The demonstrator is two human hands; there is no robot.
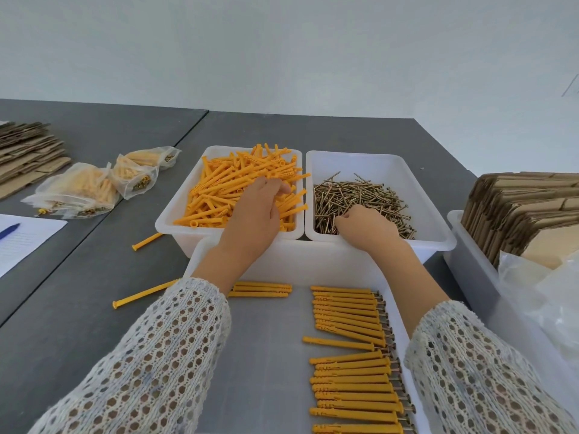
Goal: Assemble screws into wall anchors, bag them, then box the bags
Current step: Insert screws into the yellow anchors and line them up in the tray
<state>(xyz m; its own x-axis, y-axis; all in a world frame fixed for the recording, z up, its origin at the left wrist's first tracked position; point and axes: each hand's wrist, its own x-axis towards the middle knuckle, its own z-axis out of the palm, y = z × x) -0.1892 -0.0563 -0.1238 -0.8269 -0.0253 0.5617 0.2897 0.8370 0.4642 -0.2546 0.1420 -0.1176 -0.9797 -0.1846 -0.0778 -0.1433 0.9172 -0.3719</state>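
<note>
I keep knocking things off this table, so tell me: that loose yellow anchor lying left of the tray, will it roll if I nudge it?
The loose anchor is a long round shaft, so a sideways push would probably roll it. Its flared head may curve its path. It looks like thin plastic, likely light and easy to flick across the smooth grey table.

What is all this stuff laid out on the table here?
Anchor bin: one, white, centre, heaped with orange anchors.
Screw bin: one, white, beside it, holding brass-coloured screws.
Assembled anchors: a row, orange, in the near tray.
Loose anchors: two, orange, on the grey table.
Filled bags: several, clear, far left.
Flat cardboard: two stacks, brown, far left and right.
Paper and pen: left edge.
Left hand: in the anchors.
Right hand: in the screws.
</note>
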